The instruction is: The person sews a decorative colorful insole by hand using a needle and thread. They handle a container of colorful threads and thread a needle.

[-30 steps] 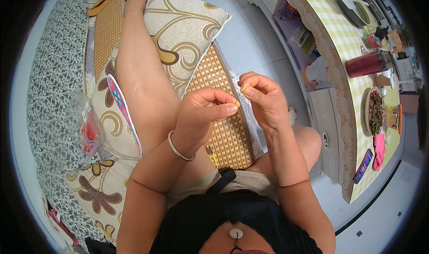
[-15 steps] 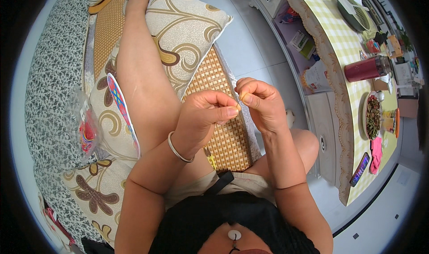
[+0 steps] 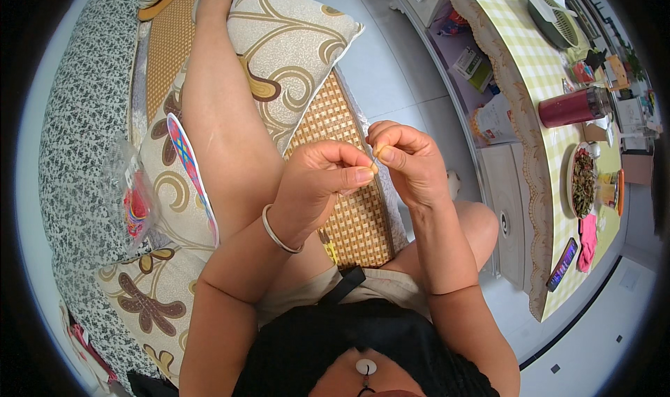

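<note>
Above my lap both hands meet, each closed in a thumb-and-finger pinch. My right hand point(image 3: 413, 161) grips a thin needle point(image 3: 375, 159) that slants down toward the other fingertips. My left hand point(image 3: 328, 170), with a pale bangle at its wrist, pinches at the needle's lower end; whatever lies between those fingertips is too small to make out. Beside my outstretched leg rests an insole point(image 3: 185, 156) with a bright red, blue and pink pattern. Left of it, a clear plastic bag point(image 3: 132, 194) holds coloured thread point(image 3: 137, 212).
A yellow tool point(image 3: 328, 247), partly hidden, lies by my thigh on the woven mat point(image 3: 352, 229). Patterned cushions point(image 3: 300, 41) lie under and around my leg. At right, a checked-cloth table point(image 3: 520, 48) carries a dark red bottle point(image 3: 569, 108), a plate of food point(image 3: 574, 194), a remote point(image 3: 562, 265) and pink cloth point(image 3: 587, 242).
Both hands hold almost the same place and pinch. The fingertips have shifted very slightly, and the thin needle between them shows a little more clearly.
</note>
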Motion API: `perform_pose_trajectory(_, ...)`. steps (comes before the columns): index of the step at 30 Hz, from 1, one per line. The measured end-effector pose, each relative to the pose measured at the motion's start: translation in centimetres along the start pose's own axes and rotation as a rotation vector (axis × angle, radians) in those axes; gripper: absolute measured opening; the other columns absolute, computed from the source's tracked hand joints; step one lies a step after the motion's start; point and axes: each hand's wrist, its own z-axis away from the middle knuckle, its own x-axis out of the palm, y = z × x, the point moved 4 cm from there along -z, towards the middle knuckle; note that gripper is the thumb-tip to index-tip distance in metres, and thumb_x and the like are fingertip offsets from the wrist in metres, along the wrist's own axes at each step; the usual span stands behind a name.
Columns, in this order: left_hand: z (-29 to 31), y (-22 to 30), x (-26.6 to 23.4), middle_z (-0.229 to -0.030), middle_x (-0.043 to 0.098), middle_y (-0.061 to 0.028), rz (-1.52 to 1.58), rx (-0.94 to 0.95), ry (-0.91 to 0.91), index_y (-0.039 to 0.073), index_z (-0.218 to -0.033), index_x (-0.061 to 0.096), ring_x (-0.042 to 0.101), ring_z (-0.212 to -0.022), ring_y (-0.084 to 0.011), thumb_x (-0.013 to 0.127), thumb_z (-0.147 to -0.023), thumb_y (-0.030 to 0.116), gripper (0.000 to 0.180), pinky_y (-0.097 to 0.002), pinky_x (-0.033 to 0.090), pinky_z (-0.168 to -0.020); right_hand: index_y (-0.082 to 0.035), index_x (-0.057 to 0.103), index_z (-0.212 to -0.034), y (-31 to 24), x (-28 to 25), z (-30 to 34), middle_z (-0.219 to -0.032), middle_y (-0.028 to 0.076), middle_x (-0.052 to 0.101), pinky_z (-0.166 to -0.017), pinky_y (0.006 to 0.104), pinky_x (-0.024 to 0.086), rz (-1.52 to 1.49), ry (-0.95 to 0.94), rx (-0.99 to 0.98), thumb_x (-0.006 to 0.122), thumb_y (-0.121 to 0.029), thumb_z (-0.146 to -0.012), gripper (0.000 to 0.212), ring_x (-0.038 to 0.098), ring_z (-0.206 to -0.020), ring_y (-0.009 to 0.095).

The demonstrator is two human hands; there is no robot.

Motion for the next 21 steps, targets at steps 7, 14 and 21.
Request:
perform_pose_trajectory(7,-0.05,-0.11,0.05,-0.073,0.059,-0.0049,-0.013,0.023,-0.001,-0.005,-0.086,0.063,0.047,-0.061,-0.0067,0.067,-0.076,0.004,0.014,-0.0186,0.036,-0.055,0.0,0.063,-0.078,-0.01,0.05,-0.04,-0.079,0.004,0.057,-0.071,0.024,0.041,-0.003,-0.011,-0.001,0.068,-0.005,-0.077,0.007,0.052,-0.075,0.012)
perform_pose_trajectory(14,-0.07,0.0,0.15,-0.073,0.059,-0.005,-0.017,0.007,-0.013,-0.005,-0.085,0.063,0.047,-0.061,-0.0069,0.067,-0.077,0.004,0.013,-0.0187,0.037,-0.055,0.0,0.063,-0.078,0.02,-0.01,0.03,-0.079,0.004,0.057,-0.072,0.0244,0.041,-0.016,-0.017,-0.004,0.069,-0.005,-0.077,0.007,0.052,-0.075,0.013)
perform_pose_trajectory(21,-0.08,0.13,0.2,-0.072,0.059,-0.0046,-0.029,-0.001,-0.01,-0.004,-0.084,0.063,0.048,-0.06,-0.0068,0.067,-0.076,0.003,0.012,-0.0187,0.037,-0.055,0.0,0.064,-0.077,-0.13,0.06,0.11,-0.079,0.004,0.057,-0.073,0.0248,0.041,-0.003,-0.011,-0.016,0.069,-0.005,-0.076,0.008,0.052,-0.075,0.013)
